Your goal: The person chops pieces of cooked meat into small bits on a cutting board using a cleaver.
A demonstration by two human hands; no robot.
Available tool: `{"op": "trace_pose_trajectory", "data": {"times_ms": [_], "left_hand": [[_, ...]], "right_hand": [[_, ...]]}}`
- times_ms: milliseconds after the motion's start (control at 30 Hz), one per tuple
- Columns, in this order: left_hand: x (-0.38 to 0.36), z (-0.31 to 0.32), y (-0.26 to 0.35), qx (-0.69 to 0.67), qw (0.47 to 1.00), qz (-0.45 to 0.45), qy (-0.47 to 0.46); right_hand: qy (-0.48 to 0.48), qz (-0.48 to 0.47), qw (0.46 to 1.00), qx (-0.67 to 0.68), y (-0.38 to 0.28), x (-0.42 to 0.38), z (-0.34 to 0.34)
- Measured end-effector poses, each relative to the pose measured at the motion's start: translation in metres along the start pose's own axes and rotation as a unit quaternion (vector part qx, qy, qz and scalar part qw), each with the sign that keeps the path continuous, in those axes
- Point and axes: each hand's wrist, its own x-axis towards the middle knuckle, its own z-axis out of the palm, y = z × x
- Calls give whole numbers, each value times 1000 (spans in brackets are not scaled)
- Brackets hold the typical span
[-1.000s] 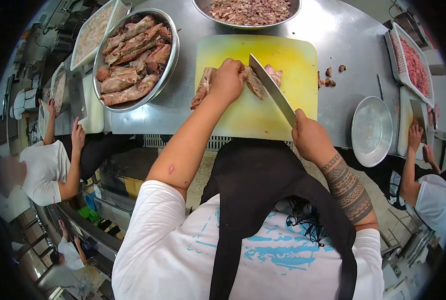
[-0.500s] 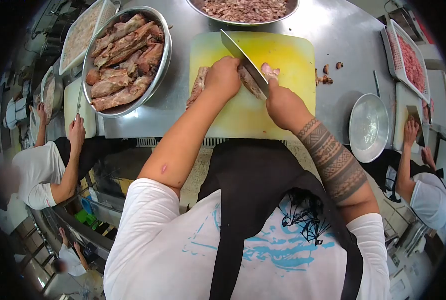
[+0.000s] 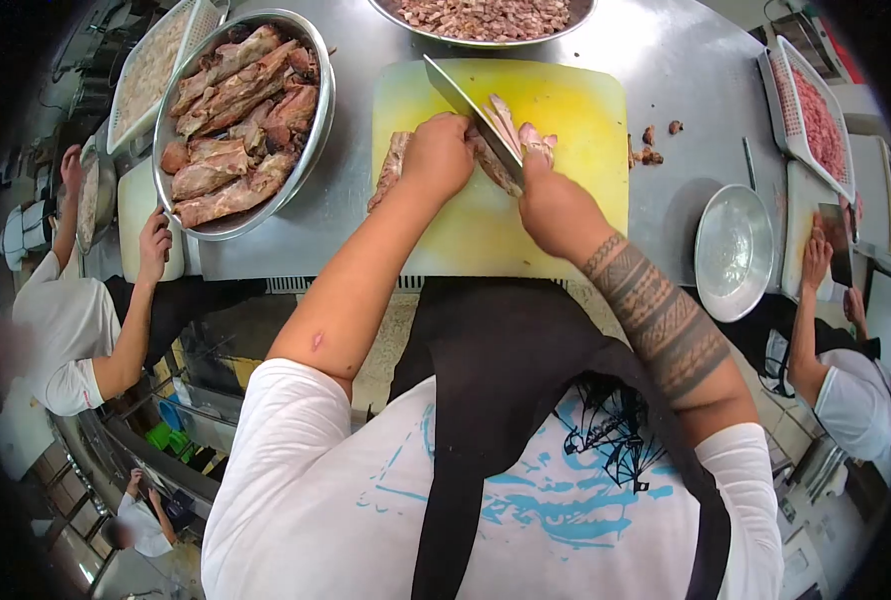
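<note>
On the yellow cutting board (image 3: 586, 230), my left hand (image 3: 440, 157) is closed over a long piece of cooked meat (image 3: 391, 165), whose two ends stick out on either side of the fist. My right hand (image 3: 564, 210) grips a broad kitchen knife (image 3: 466, 108); its blade slants up to the left, close beside my left knuckles and against the meat. The handle is hidden in my fist. Pale pink slices of meat (image 3: 506, 120) lie just right of the blade.
Left of the board stands a steel bowl (image 3: 323, 150) of large browned meat pieces. A pan (image 3: 481, 42) of chopped meat sits behind it. To the right are small scraps (image 3: 649, 157), a metal bowl (image 3: 734, 250) and a white basket (image 3: 778, 110) of minced meat. Co-workers flank both sides.
More cut slices now lie beside the blade, reaching further back on the board. The knife has shifted slightly left. The co-worker's hand at left now touches the steel bowl's rim.
</note>
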Motion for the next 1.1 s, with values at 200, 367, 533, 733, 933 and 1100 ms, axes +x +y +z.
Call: {"op": "trace_pose_trajectory", "data": {"times_ms": [200,367,533,733,933,1100], "left_hand": [[-4,2,2,-39,999,-5,10],[-1,4,1,-35,999,-37,-8],[0,1,7,-18,999,-28,-16],[-8,1,7,26,1000,6,-14],[-25,-3,-4,-78,989,94,81],[-53,-14,0,-57,997,2,42]], "right_hand": [[-30,31,998,-35,-10,-41,-41],[-82,46,995,-38,-9,-76,-68],[-111,39,993,3,-22,-45,-73],[-11,-15,999,43,-15,33,1],[12,24,999,44,4,-2,-8],[1,70,997,-20,19,-55,-10]]}}
